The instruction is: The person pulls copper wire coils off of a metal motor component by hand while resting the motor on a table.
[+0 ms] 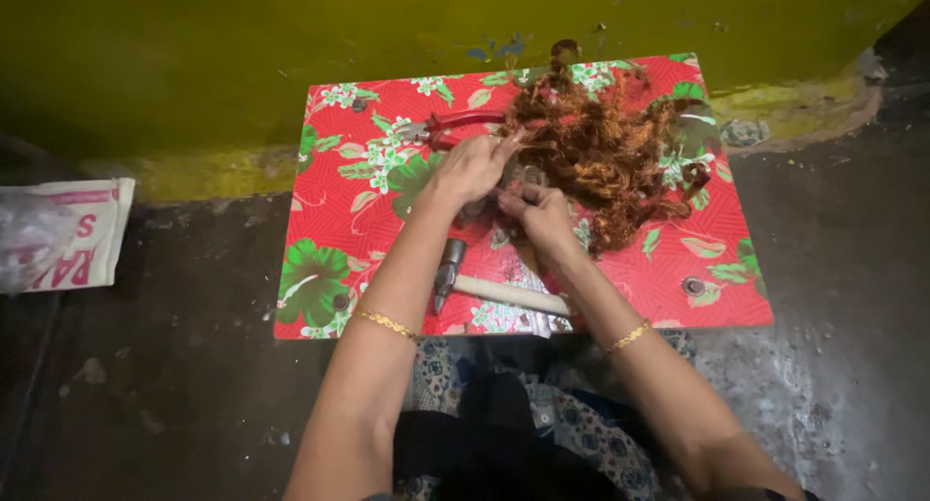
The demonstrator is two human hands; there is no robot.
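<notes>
a red flowered board (pixel 339 201) fills the middle of the frame, lying on a dark floor (pixel 165 365) below a yellow wall (pixel 291 36). a tangle of copper wire (pixel 610 152) sits on its upper right. the left hand (pixel 470 167) rests on the tangle's edge, fingers loosely spread. the right hand (pixel 538 215) pinches strands, fingers narrow. a hammer (pixel 484 286) lies near the lower edge; red-handled pliers (pixel 450 128) lie upper centre.
</notes>
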